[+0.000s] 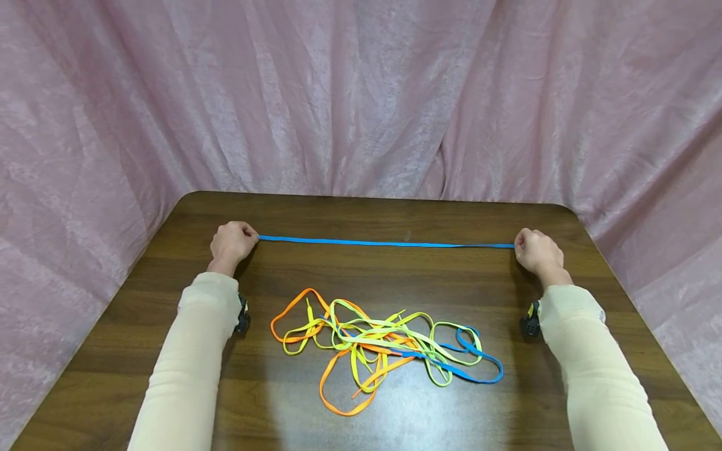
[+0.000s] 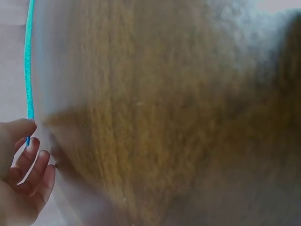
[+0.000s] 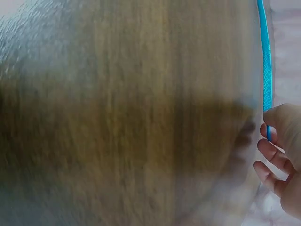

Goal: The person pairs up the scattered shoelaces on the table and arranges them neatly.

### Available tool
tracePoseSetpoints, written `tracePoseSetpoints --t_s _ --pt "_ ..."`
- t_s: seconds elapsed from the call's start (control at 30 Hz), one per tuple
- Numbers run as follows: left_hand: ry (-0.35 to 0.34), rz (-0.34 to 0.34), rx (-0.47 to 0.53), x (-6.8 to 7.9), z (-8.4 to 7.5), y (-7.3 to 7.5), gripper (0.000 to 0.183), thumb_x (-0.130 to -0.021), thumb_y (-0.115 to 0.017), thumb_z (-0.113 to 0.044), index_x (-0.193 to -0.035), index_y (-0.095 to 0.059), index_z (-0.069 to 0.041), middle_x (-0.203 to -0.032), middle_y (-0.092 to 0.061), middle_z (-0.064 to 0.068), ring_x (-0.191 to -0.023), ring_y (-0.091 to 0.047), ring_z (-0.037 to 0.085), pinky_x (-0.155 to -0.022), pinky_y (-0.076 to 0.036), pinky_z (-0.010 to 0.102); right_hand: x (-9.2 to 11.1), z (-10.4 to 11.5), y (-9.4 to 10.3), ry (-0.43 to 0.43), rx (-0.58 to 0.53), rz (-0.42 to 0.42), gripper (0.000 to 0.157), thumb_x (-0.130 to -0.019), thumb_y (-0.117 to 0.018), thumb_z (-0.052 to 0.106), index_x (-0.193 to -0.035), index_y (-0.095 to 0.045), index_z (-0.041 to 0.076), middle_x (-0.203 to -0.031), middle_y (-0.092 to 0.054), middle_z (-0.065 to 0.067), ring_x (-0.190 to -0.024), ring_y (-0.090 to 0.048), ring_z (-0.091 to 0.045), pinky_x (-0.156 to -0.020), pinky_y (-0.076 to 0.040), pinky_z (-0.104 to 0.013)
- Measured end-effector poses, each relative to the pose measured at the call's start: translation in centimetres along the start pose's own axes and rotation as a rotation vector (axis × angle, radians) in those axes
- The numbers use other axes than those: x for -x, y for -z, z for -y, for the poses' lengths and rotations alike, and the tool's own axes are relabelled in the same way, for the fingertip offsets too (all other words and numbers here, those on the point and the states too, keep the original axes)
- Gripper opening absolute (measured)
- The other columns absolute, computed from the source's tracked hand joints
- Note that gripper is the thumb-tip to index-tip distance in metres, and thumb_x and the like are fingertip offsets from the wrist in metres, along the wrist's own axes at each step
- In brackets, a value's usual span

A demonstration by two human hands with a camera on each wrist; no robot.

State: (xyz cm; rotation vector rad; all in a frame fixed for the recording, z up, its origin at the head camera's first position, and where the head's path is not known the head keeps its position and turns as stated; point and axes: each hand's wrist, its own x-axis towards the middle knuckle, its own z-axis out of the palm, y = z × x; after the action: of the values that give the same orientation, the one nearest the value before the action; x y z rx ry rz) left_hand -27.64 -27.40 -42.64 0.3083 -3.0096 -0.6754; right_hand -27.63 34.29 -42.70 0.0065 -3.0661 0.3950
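A flat blue shoelace (image 1: 361, 242) runs straight from side to side across the far part of the table. My left hand (image 1: 232, 243) pinches its left end between thumb and finger; the tip pokes out below the thumb in the left wrist view. At the other end my right hand (image 1: 538, 250) pinches the lace (image 3: 266, 70) the same way, and its short tip shows under the thumb. Nearer to me lies a loose tangle of shoelaces: orange (image 1: 329, 401), yellow-green (image 1: 361, 369) and another blue one (image 1: 479, 379), looped over each other.
The dark wooden table (image 1: 271, 401) has rounded far corners. Behind it and along both sides hangs a pink velvet curtain (image 1: 361, 100). A small black wrist camera (image 1: 242, 315) sits at the left cuff and a similar wrist camera (image 1: 530, 321) at the right.
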Motion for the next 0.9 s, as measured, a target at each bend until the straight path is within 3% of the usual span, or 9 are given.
tracePoseSetpoints --t_s 0.67,0.9 --pt "-0.003 -0.003 -0.025 -0.18 -0.25 -0.72 0.015 -0.087 -0.056 -0.022 -0.090 -0.069 -0.015 -0.092 -0.065 0.008 -0.080 -0.058 0.031 -0.057 -0.043 0.040 0.61 0.24 -0.50 -0.004 -0.020 -0.007 0.013 -0.083 -0.051 0.013 -0.093 -0.057 0.009 -0.093 -0.051 -0.015 -0.086 -0.054 -0.037 -0.060 -0.042 -0.051" --pt "-0.030 0.029 -0.034 0.00 -0.33 -0.55 0.016 -0.087 -0.060 -0.023 -0.098 -0.068 -0.015 -0.101 -0.064 0.010 -0.090 -0.058 0.034 -0.062 -0.044 0.043 0.65 0.24 -0.55 0.027 -0.018 0.008 0.016 -0.083 -0.053 0.014 -0.097 -0.058 0.008 -0.098 -0.051 -0.017 -0.092 -0.052 -0.041 -0.064 -0.042 -0.054"
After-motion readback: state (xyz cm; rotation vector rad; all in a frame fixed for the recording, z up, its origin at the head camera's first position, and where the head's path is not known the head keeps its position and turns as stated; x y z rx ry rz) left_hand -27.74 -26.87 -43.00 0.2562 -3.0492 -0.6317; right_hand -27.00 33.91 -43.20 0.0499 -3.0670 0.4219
